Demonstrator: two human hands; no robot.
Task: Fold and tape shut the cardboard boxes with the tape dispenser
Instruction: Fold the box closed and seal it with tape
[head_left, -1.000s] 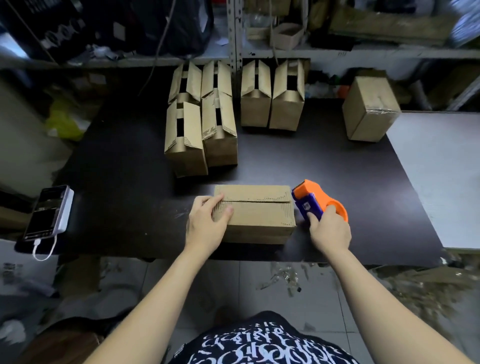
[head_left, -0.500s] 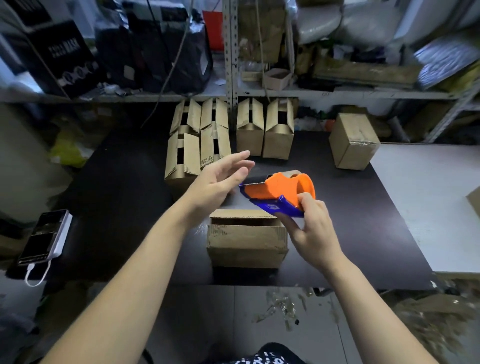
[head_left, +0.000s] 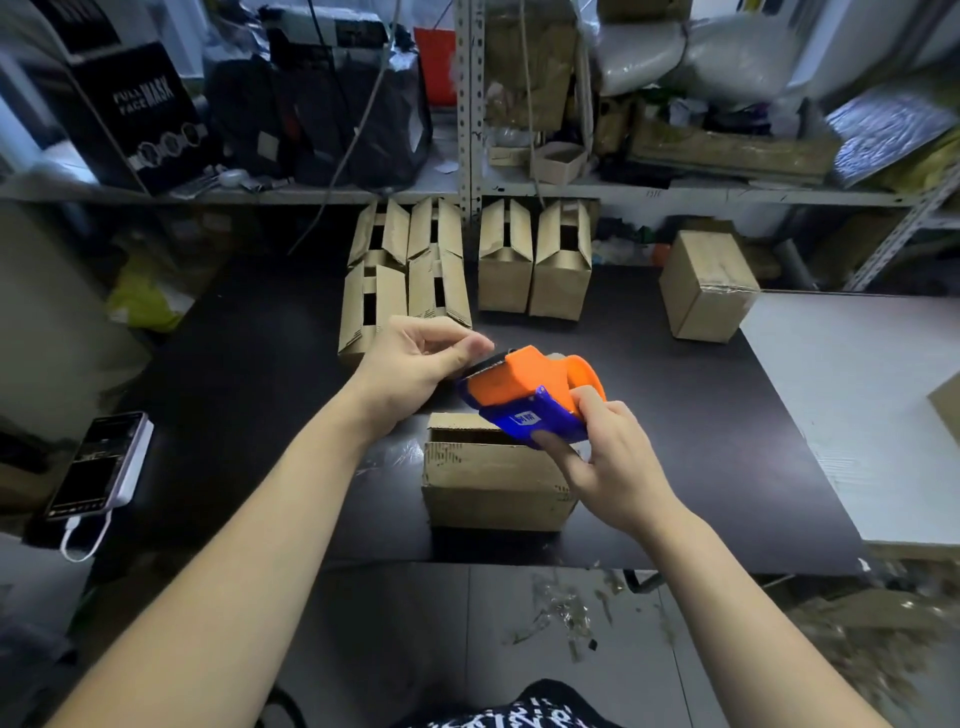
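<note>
— Boxes?
— Six open-flapped boxes (head_left: 506, 260) behind, one sealed box (head_left: 707, 291) right, one cardboard box (head_left: 493, 491) nearest
— Hands?
— Over it, right hand (head_left: 610, 460) grips the tape dispenser (head_left: 519, 387); left hand (head_left: 413, 371) pinches its blade end, tape indistinct

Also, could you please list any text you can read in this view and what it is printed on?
"FULL FACE MASK": on the black box, upper left.
Label on the tape dispenser: too blurred.
Print on the shirt: illegible.
Text on the phone screen: too small.
</note>
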